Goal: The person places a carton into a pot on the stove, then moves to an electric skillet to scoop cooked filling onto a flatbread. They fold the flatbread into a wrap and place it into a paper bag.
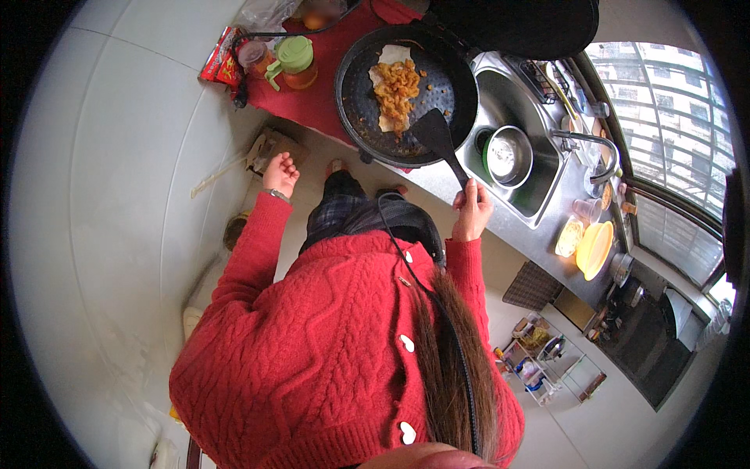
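My right hand (472, 209) is closed round the handle of a black spatula (436, 134). The spatula's blade reaches over the near right rim of a round black electric pan (355, 105). In the pan lies a pale flat wrapper (393, 55) topped with a heap of orange-brown chopped filling (398, 87); a few crumbs are scattered round it. My left hand (282, 173) hangs in the air short of the counter, its fingers curled in, with nothing visible in them.
Left of the pan, on a red cloth (332, 102), stand a green-lidded jug (296, 61) and a red packet (223, 59). At right, a metal sink (539, 195) holds a steel bowl (508, 156) under the faucet (590, 141). Beyond are a yellow bowl (595, 250) and a barred window.
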Motion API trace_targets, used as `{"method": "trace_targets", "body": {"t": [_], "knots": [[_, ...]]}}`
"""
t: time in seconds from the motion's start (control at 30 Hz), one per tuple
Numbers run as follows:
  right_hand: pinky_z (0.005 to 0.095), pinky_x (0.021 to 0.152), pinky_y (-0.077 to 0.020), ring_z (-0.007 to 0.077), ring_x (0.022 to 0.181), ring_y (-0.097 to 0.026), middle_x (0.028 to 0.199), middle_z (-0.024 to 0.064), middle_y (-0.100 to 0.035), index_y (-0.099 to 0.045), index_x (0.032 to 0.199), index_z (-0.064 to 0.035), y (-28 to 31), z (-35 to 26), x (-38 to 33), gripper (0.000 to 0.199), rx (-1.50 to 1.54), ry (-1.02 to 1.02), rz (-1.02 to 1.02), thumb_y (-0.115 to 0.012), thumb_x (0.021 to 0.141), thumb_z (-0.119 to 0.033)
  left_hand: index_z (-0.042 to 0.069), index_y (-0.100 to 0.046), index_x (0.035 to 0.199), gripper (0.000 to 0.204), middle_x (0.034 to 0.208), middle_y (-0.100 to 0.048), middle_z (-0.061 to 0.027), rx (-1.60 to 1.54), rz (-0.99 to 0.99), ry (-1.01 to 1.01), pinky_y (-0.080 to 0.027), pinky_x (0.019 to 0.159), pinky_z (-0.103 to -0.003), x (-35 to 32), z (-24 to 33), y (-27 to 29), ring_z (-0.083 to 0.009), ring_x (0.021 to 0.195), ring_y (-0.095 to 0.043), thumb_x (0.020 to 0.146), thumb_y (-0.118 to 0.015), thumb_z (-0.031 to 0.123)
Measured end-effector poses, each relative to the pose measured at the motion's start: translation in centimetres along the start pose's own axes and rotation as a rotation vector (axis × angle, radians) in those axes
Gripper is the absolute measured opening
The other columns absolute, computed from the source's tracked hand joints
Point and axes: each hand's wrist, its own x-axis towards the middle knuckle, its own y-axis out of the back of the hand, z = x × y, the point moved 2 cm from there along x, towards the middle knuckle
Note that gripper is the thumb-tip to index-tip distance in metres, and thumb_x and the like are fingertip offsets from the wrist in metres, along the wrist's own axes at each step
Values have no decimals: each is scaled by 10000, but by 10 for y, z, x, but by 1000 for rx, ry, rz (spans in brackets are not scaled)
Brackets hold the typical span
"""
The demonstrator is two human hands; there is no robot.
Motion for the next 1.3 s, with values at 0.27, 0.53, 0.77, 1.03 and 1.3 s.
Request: {"method": "trace_targets", "body": {"t": [0.27, 0.53, 0.77, 1.03, 1.3], "knots": [[226, 421, -333, 77, 446, -465, 520, 17, -517, -610, 795, -1, 2, -7, -21, 241, -287, 81, -36, -586, 915, -210, 118, -587, 865, 113, 695, -507, 18, 7, -17, 7, -398, 604, -286, 3, 1, 0, -121, 621, -451, 868, -579, 231], [245, 407, -368, 90, 418, -499, 490, 39, -537, -626, 800, 22, -17, -24, -19, 239, -361, 107, -63, -586, 902, -190, 113, -599, 863, 122, 703, -532, 12, 11, -15, -13, -407, 599, -284, 2, 3, 1, -120, 620, -464, 844, -611, 234], [240, 380, -302, 101, 388, -429, 490, 27, -494, -586, 717, -13, 0, -13, -2, 265, -51, -218, -127, -592, 885, -217, 103, -595, 867, 123, 698, -532, 9, -3, 27, -3, -410, 594, -286, -4, -2, 11, -123, 607, -464, 851, -602, 225], [238, 374, -280, 104, 380, -419, 502, 17, -484, -587, 771, -40, -22, -3, 13, 219, -28, -257, -168, -567, 901, -215, 106, -590, 871, 121, 706, -526, 5, -26, 38, -14, -406, 590, -296, -3, -3, 12, -125, 610, -456, 878, -575, 225], [237, 389, -302, 98, 391, -416, 494, 21, -482, -588, 726, -28, -9, -16, 17, 263, -68, -176, -170, -579, 887, -236, 109, -594, 861, 116, 702, -520, 8, -44, 46, -21, -397, 596, -295, 0, 0, 16, -125, 618, -450, 876, -581, 223]]}}
